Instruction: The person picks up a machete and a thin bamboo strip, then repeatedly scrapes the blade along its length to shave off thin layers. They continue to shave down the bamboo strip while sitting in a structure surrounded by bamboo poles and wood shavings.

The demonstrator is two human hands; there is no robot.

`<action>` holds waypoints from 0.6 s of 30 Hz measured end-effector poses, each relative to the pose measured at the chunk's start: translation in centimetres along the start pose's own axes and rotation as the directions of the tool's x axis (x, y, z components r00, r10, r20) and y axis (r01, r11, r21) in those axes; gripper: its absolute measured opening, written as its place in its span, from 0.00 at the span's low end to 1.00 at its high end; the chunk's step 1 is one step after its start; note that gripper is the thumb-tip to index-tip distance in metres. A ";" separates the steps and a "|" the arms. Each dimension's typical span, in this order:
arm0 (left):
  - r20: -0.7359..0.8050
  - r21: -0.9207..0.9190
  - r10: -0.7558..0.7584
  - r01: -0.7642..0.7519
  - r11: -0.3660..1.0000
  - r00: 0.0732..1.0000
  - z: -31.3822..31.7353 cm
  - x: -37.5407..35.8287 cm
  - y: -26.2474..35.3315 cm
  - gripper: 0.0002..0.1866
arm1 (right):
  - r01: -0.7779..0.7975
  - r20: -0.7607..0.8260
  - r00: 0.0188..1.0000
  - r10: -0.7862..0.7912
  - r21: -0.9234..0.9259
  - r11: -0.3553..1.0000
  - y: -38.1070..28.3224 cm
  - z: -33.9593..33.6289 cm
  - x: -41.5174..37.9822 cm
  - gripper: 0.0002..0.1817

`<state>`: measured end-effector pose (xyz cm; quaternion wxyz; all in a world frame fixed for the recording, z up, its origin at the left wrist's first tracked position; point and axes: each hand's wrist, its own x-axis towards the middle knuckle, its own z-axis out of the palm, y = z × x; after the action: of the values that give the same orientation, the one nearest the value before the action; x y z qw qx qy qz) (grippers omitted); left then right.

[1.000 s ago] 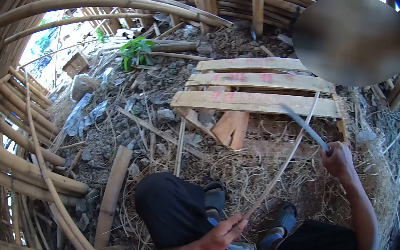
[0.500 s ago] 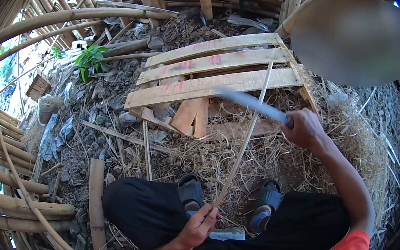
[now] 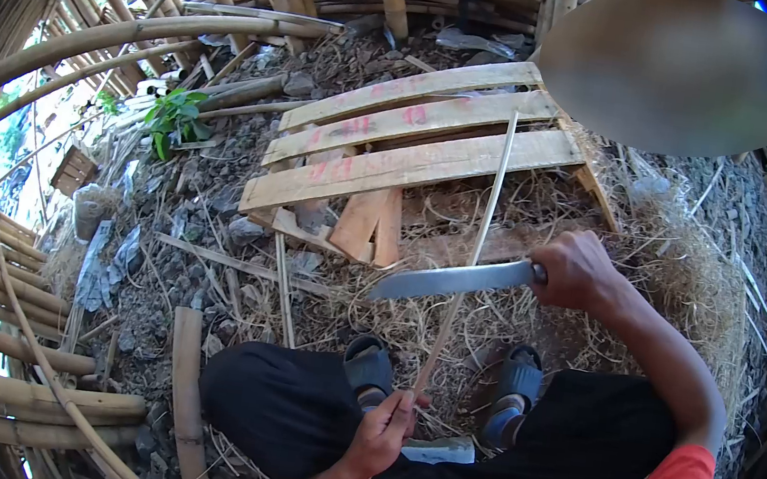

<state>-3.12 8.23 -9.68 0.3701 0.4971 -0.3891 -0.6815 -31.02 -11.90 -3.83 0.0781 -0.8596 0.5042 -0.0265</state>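
My left hand [image 3: 382, 434] is closed around the lower part of a long, thin bamboo strip [image 3: 483, 223], low between my knees. The strip slants upward and away, its far end overlapping the wooden slats. In my right hand [image 3: 575, 271] is the handle of a machete [image 3: 455, 281], its broad blade pointing left. The blade crosses the strip in this view, about halfway along it. Dry shavings [image 3: 401, 328] cover the ground beneath, around my sandalled feet.
Ahead lies a slatted wooden pallet [image 3: 412, 162], with a notched wood piece [image 3: 372, 224] by its front edge. A bamboo pole [image 3: 190, 398] lies beside my left knee. Bamboo rails [image 3: 19, 319] line the left side. A green plant [image 3: 175, 118] grows at the far left.
The machete has come down and toward me along the strip, from near the pallet's front slat. My left hand keeps its hold, and the strip's far end has shifted slightly left.
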 end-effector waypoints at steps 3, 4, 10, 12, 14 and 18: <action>-0.034 0.091 -0.011 0.014 0.996 0.999 -0.1 0.0 0.1 0.19 | -0.100 -0.057 0.993 0.101 0.025 0.995 0.8 0.5 0.6 0.06; -0.036 0.076 -0.003 0.006 0.997 0.999 0.0 0.1 -0.1 0.19 | -0.105 -0.073 0.991 0.111 0.074 0.992 0.6 0.2 0.4 0.07; 0.039 -0.197 -0.028 0.035 0.980 0.999 -0.4 0.4 -0.2 0.19 | -0.053 -0.075 0.995 0.061 0.107 0.993 -0.3 0.6 0.2 0.06; 0.035 -0.219 -0.050 0.057 0.974 0.998 -0.4 0.7 -0.4 0.19 | -0.067 -0.046 0.996 0.073 0.137 0.988 -0.8 1.1 0.3 0.06; 0.039 -0.180 -0.023 0.029 0.983 0.999 -0.3 0.6 -0.1 0.19 | -0.039 -0.088 0.995 0.051 0.125 0.991 -0.5 1.7 0.2 0.06; 0.031 -0.150 0.021 -0.016 0.989 0.999 -0.5 0.6 0.0 0.20 | -0.067 -0.060 0.995 0.074 0.117 0.991 -1.0 1.0 0.4 0.07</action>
<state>-2.75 7.65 -10.01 0.4062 0.4530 -0.3475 -0.7134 -29.86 -11.68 -4.71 0.1118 -0.8341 0.5341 -0.0803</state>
